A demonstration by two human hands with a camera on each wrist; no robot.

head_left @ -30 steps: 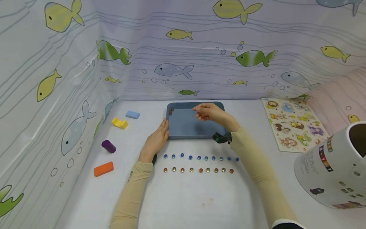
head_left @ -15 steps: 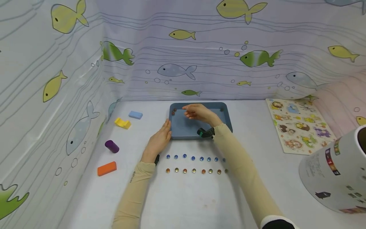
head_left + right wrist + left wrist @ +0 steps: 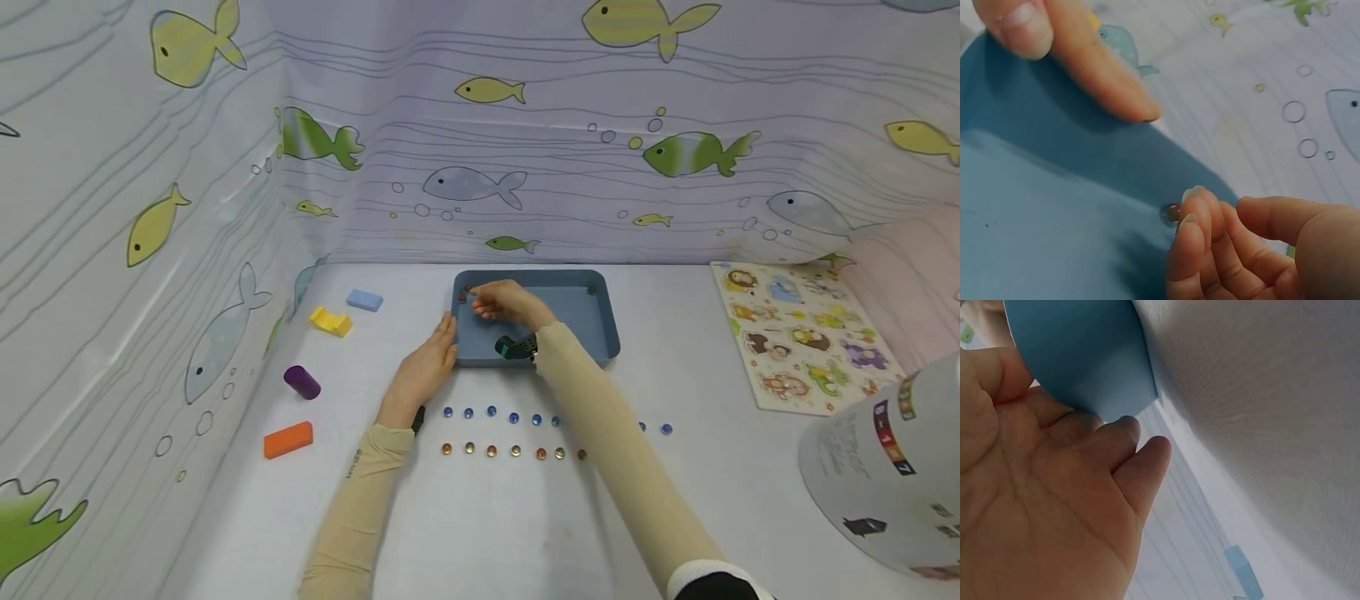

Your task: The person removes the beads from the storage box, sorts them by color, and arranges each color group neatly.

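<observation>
My right hand [image 3: 512, 302] reaches into the blue-grey tray [image 3: 581, 333], its fingertips at the back left corner. Small reddish glass marbles [image 3: 462, 297] lie there. In the right wrist view a marble [image 3: 1170, 214] shows at the fingertips; whether they pinch it is hidden. My left hand [image 3: 422, 371] lies along the tray's left side, fingers extended against the wall; the left wrist view shows its palm beside the tray wall [image 3: 1094, 356]. One greenish-brown marble [image 3: 591, 291] is in the back right corner.
In front of the tray run a row of blue marbles [image 3: 491, 411] and a row of alternating red and greenish ones [image 3: 491, 451], partly behind the right sleeve. Blocks, including an orange one [image 3: 288, 440], lie left. A sticker board [image 3: 806, 337] and white cylinder [image 3: 862, 467] stand right.
My right hand has moved left across the tray to its back left corner, uncovering the marble in the back right corner. My left hand stays at the tray's side. The head view has shifted slightly.
</observation>
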